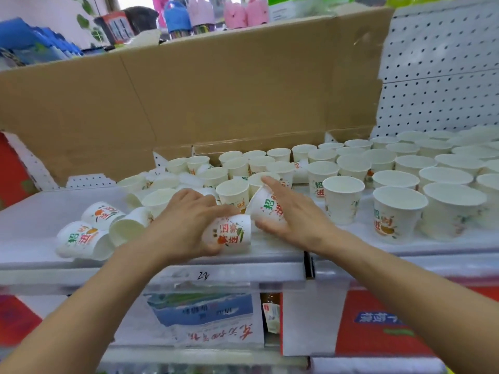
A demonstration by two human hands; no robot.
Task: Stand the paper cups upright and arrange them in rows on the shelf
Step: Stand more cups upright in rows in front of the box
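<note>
near the front edge of the shelf the left hand grips a fallen cup lying on its side, while the right hand clasps a tilted cup just behind it, beside upright cups.

1. A large brown cardboard sheet stands upright across the middle, reaching from 9 o'clock towards 1 o'clock.
2. A white pegboard panel fills the 2 o'clock corner.
3. Above the cardboard at 12 o'clock are a blue lidded container and pink items.
4. Blue packets are stacked at 10 o'clock, with a leafy vine beside them.
5. At 6 o'clock is a blue-and-white carton; a red carton is at 5 o'clock, and a bottle stands between them.
</note>
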